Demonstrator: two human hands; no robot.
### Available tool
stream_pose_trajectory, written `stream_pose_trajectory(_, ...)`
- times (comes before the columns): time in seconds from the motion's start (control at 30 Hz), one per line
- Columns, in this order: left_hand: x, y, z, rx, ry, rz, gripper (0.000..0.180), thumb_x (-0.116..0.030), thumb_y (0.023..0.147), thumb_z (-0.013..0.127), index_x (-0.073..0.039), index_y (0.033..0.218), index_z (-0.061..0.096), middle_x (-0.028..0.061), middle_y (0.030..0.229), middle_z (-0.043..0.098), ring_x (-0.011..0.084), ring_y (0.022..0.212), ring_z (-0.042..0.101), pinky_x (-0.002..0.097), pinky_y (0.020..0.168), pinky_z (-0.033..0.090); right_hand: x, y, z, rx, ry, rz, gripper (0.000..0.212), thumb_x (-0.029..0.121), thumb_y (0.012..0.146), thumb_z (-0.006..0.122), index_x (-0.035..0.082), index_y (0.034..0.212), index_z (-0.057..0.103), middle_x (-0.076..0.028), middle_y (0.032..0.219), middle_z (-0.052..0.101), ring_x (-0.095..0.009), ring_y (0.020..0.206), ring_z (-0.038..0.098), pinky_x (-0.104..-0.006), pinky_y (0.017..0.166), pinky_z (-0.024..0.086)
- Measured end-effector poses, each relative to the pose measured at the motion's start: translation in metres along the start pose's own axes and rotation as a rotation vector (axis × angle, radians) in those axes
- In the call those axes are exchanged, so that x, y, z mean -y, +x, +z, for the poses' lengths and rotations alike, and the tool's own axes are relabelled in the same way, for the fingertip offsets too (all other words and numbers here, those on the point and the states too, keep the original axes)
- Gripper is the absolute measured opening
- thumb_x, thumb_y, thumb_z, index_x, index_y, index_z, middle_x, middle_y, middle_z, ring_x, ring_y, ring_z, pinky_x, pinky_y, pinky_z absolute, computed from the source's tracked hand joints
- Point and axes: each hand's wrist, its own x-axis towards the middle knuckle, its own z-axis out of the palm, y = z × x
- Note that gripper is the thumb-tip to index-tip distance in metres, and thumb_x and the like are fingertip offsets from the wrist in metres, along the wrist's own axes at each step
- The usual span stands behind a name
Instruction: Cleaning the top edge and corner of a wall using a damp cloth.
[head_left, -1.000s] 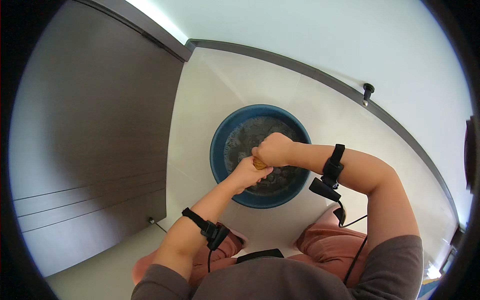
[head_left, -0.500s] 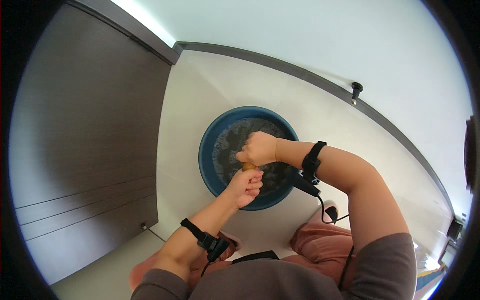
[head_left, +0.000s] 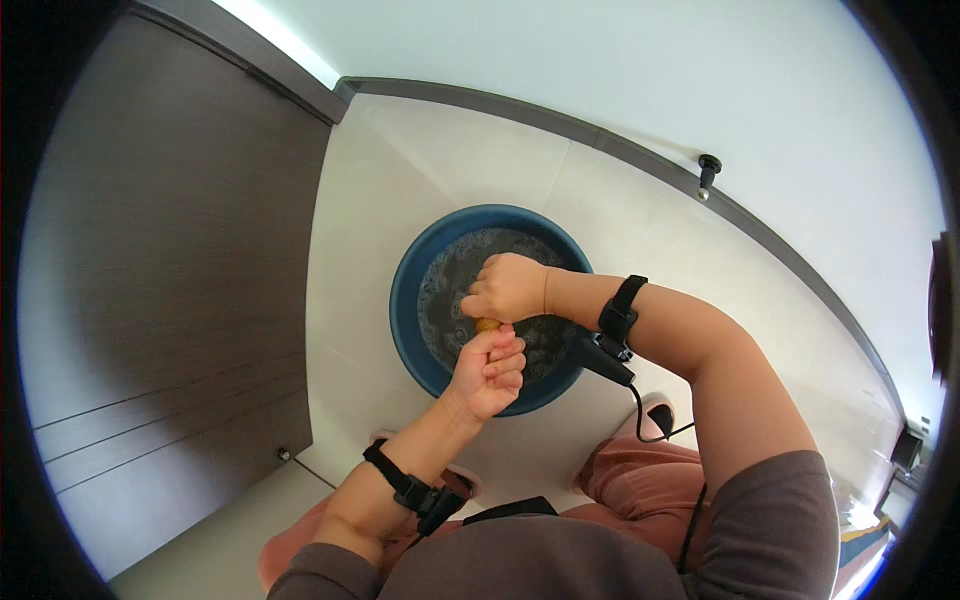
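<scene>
A round blue basin (head_left: pixel 403 325) holds greyish water with bubbles or foam on it. Over the water, my two hands meet near the basin's middle. My right hand (head_left: pixel 508 287) is closed, palm down, its fingers bent around the top of a small yellow-brown thing (head_left: pixel 487 325). Just below, my left hand (head_left: pixel 489 372) is closed with the palm turned up and its fingers curled at the lower end of that same thing. Only a sliver of it shows between the hands, so its kind cannot be made out.
The basin stands on a pale tiled floor (head_left: pixel 375 180), between my feet and a white wall (head_left: pixel 600 60). At the left is a dark wooden door (head_left: pixel 180 260). A black doorstop (head_left: pixel 708 175) juts from the skirting. Black straps with devices circle both forearms; a cable (head_left: pixel 641 420) trails from the right one.
Both hands have shifted slightly up and left in the picture, still together on the yellow-brown thing. The left hand has turned a little, and the whole view has moved slightly.
</scene>
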Motion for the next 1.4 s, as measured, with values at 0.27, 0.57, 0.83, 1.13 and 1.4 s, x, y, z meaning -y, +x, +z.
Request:
stream_pose_trajectory(0.27, -0.015, -0.001, -0.007, -0.079, 0.161, 0.063, 0.002, -0.010, 0.086, 0.050, -0.012, 0.085, 0.050, -0.0044, 0.061, 0.039, 0.0020, 0.043, 0.032, 0.0149, 0.036, 0.024, -0.001, 0.006, 0.001, -0.067, -0.038, 0.026, 0.014, 0.023, 0.068, 0.056, 0.012, 0.067, 0.047, -0.001, 0.059, 0.053, -0.021, 0.060, 0.057, -0.0330, 0.056, 0.043)
stream_pose_trajectory(0.57, -0.044, -0.001, -0.009, -0.316, 0.715, 0.174, 0.045, -0.018, 0.082, 0.062, -0.003, 0.117, 0.039, 0.0052, 0.091, 0.058, 0.0094, 0.074, 0.057, 0.0201, 0.059, 0.049, 0.001, -0.031, -0.001, 0.136, -0.214, 0.526, 0.005, 0.014, 0.071, 0.054, 0.011, 0.074, 0.054, -0.006, 0.083, 0.053, -0.023, 0.084, 0.049, -0.0317, 0.073, 0.039)
stream_pose_trajectory(0.83, -0.033, 0.015, -0.002, -0.434, 0.466, 0.446, 0.042, -0.031, 0.090, 0.049, -0.006, 0.121, 0.035, 0.0112, 0.117, 0.045, 0.0236, 0.112, 0.043, 0.0399, 0.097, 0.035, 0.036, -0.014, -0.018, 0.116, 0.287, 0.798, 0.050, 0.020, 0.065, 0.070, 0.004, 0.103, 0.041, -0.017, 0.089, 0.057, -0.036, 0.083, 0.056, -0.0411, 0.070, 0.046)
stream_pose_trajectory(1.13, -0.036, 0.019, 0.000, -0.279, 0.378, 0.770, 0.028, -0.022, 0.091, 0.047, -0.006, 0.114, 0.040, 0.0076, 0.108, 0.049, 0.0162, 0.099, 0.050, 0.0300, 0.085, 0.042, 0.030, -0.021, -0.027, -0.205, 0.469, 0.873, 0.039, 0.026, 0.072, 0.068, 0.001, 0.098, 0.051, -0.018, 0.090, 0.049, -0.032, 0.089, 0.049, -0.0374, 0.077, 0.042)
stream_pose_trajectory(1.4, -0.026, 0.009, 0.033, -0.412, 0.648, 0.905, 0.026, -0.031, 0.088, 0.053, -0.007, 0.096, 0.049, 0.0043, 0.092, 0.053, 0.0134, 0.085, 0.052, 0.0284, 0.074, 0.044, 0.038, -0.008, -0.038, -0.655, 0.265, 0.587, 0.024, 0.002, 0.064, 0.062, 0.006, 0.085, 0.051, -0.011, 0.081, 0.050, -0.027, 0.076, 0.049, -0.0348, 0.069, 0.041)
